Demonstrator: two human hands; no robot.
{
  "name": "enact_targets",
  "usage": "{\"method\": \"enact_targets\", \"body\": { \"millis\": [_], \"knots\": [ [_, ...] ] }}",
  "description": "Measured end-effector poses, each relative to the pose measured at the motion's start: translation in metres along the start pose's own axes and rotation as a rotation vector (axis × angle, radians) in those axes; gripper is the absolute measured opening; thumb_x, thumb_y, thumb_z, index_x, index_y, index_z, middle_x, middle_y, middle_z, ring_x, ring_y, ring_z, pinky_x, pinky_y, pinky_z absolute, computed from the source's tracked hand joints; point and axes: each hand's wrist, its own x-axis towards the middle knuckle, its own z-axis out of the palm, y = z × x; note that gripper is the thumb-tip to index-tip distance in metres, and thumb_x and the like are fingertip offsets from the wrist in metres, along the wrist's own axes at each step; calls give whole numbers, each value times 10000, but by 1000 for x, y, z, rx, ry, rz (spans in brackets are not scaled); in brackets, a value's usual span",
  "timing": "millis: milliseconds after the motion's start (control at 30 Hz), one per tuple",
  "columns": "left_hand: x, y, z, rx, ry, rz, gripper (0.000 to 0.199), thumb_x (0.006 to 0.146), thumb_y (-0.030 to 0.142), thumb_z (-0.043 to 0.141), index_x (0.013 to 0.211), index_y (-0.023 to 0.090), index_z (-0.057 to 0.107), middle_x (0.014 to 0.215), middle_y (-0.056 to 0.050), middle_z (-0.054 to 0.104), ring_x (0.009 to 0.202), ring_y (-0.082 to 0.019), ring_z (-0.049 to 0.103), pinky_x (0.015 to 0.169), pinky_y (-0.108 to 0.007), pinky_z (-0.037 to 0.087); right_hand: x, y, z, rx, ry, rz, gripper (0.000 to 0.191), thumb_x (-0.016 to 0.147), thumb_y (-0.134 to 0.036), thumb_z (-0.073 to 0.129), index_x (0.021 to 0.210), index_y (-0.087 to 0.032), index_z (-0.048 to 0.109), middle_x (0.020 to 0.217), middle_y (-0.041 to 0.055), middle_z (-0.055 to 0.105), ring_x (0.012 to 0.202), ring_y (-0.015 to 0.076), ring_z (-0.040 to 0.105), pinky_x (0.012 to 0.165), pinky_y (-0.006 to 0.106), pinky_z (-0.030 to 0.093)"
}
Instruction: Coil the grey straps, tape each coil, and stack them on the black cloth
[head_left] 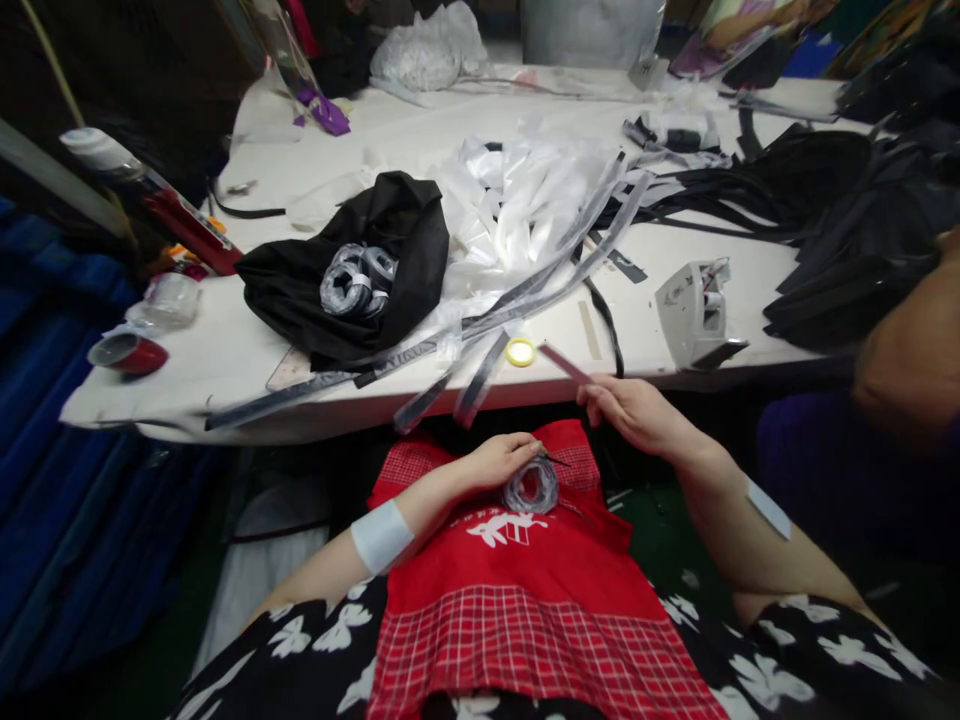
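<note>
Over the red apron (525, 560), my left hand (506, 458) is closed on a ring-shaped coil (551, 488) of dark strip in clear wrap. A short dark tip pokes out past its fingers. Just beyond the table's front edge, my right hand (636, 408) pinches one end of a thin, flat, dark red strip (564, 364); its free end points up and left. Close to that end lies a yellow-rimmed round lid (520, 352). Black cloth (420, 230) on the left of the table surrounds several similar coils (349, 285).
The white table (255, 320) carries long plastic-covered strips (540, 295), a heap of clear film (517, 200) and a white tape dispenser (691, 315). Black strips (840, 200) are piled right, near another person's arm (911, 340). A red cup (129, 354) lies at the left corner.
</note>
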Motion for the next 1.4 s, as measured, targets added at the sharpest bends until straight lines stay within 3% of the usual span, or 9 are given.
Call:
{"method": "enact_targets", "body": {
  "millis": [100,200,433,700,833,933,1100,1300,1400],
  "knots": [
    [3,-5,0,0,-3,-35,427,934,480,427,986,128,664,912,-72,700,808,-190,639,778,-299,496,-29,-27,4,-79,-267,-130,494,978,-515,380,701,-202,642,678,27,641,608,142,535,597,267,324],
    [5,-7,3,-48,-8,-108,444,936,499,422,1015,129,657,860,-55,700,676,-157,616,664,-270,487,-43,-36,11,-212,-405,-139,494,935,-482,478,554,-197,612,539,22,564,476,121,399,534,307,226],
    [3,1,5,4,9,-85,416,948,469,426,1052,154,678,946,-50,721,668,-141,623,660,-250,488,-35,-36,30,-307,-427,-97,424,845,-369,566,464,-182,538,430,0,431,400,91,203,473,307,173],
    [-1,12,6,6,12,0,322,924,349,492,1013,133,713,1003,-75,741,916,-189,658,827,-271,503,-14,-36,57,-299,-359,-34,394,850,-402,571,528,-180,626,477,30,533,422,105,362,484,286,209],
    [-1,12,4,-33,40,-37,296,896,325,533,990,121,724,1004,-87,746,922,-202,666,832,-281,505,-16,-24,51,-143,-345,18,408,863,-494,590,602,-194,683,523,15,589,454,106,429,486,271,237],
    [-1,15,5,2,44,9,294,897,319,521,949,118,729,936,-73,745,852,-191,662,783,-276,490,-19,-14,51,50,-229,100,296,842,-459,632,722,-207,732,625,3,665,555,121,538,529,241,315],
    [-5,21,11,37,51,110,339,908,398,528,755,135,679,734,-23,673,706,-147,600,680,-246,450,-19,4,76,464,-50,185,398,803,-550,633,759,-160,701,661,23,665,594,136,560,558,235,399],
    [-9,21,18,108,162,98,279,882,391,580,768,156,676,758,-17,660,699,-137,579,672,-245,440,-16,21,106,759,-89,483,658,805,-772,435,627,-160,599,574,49,619,489,153,556,520,280,433],
    [-12,23,19,118,173,156,232,887,353,582,803,163,684,809,-26,654,766,-149,595,733,-257,450,-17,20,118,896,-156,434,612,754,-747,522,641,-154,620,602,45,635,576,168,584,586,287,453]
  ]
}}
